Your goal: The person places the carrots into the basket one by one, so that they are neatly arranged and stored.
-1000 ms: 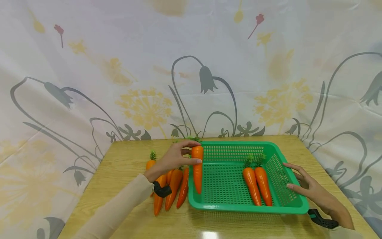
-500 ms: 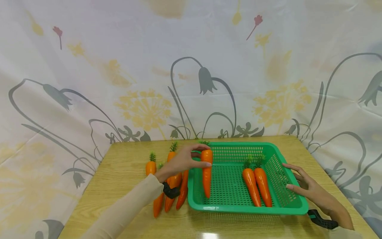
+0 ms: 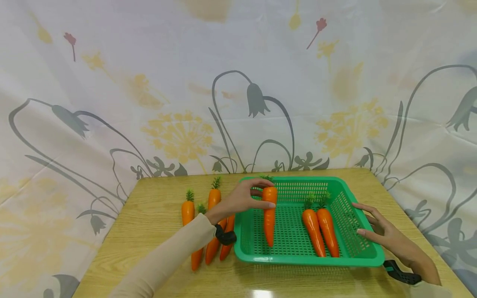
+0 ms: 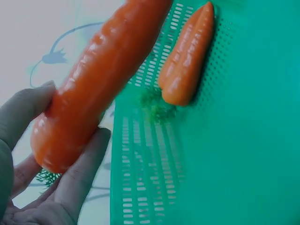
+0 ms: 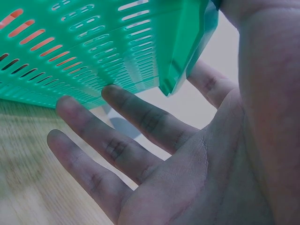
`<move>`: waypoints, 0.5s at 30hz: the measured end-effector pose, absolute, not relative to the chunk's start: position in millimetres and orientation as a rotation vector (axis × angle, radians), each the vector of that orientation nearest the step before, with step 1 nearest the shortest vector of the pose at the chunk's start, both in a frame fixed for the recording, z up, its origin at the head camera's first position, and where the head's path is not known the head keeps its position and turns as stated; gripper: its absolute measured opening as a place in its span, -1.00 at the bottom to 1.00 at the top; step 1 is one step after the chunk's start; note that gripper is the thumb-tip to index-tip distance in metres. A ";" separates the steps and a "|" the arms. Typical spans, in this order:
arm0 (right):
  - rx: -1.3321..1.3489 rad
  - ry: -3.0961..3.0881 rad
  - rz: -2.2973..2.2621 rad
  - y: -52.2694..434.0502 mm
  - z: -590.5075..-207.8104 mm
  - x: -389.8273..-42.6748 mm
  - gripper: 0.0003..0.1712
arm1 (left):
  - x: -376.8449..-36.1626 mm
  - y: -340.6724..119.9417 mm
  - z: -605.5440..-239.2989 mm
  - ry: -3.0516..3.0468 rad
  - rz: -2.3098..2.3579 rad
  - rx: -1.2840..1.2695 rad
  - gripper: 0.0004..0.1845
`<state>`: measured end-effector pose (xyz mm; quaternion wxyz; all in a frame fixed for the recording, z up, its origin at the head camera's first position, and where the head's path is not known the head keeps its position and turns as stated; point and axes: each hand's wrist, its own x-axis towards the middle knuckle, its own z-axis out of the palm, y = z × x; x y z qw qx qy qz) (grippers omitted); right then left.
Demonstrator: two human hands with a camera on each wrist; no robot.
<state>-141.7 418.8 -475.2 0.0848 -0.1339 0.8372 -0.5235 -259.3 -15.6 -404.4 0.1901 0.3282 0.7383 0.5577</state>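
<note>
A green slotted basket (image 3: 367, 252) sits on the wooden table. My left hand (image 3: 246, 198) holds an orange toy carrot (image 3: 269, 215) by its thick top, tip down, over the basket's left half. In the left wrist view that carrot (image 4: 101, 75) lies between thumb and fingers (image 4: 79, 176). Two carrots (image 3: 320, 225) lie side by side in the basket's right half; one of them (image 4: 187, 56) shows in the left wrist view. My right hand (image 3: 384, 231) rests with straight fingers against the basket's right wall (image 5: 140, 51), fingers (image 5: 122, 145) spread.
Several more carrots (image 3: 208, 223) lie on the table (image 3: 149, 215) left of the basket, partly under my left sleeve. A flower-patterned cloth (image 3: 238, 82) hangs behind the table. The table's front edge is near, and its right edge lies close beyond my right hand.
My left hand has carried the carrot rightward, from the basket's left rim to above its left half. The right hand has stayed on the basket's right side.
</note>
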 end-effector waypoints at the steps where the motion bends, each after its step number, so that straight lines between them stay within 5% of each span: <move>1: -0.400 2.498 -1.560 418.8 -475.3 -141.6 -0.17 | -259.9 -13.7 -404.8 2.079 1.563 0.926 -0.34; 15: -0.388 2.528 -1.531 419.7 -474.0 -142.7 -0.14 | -265.3 9.3 -404.4 2.089 1.522 0.899 -0.42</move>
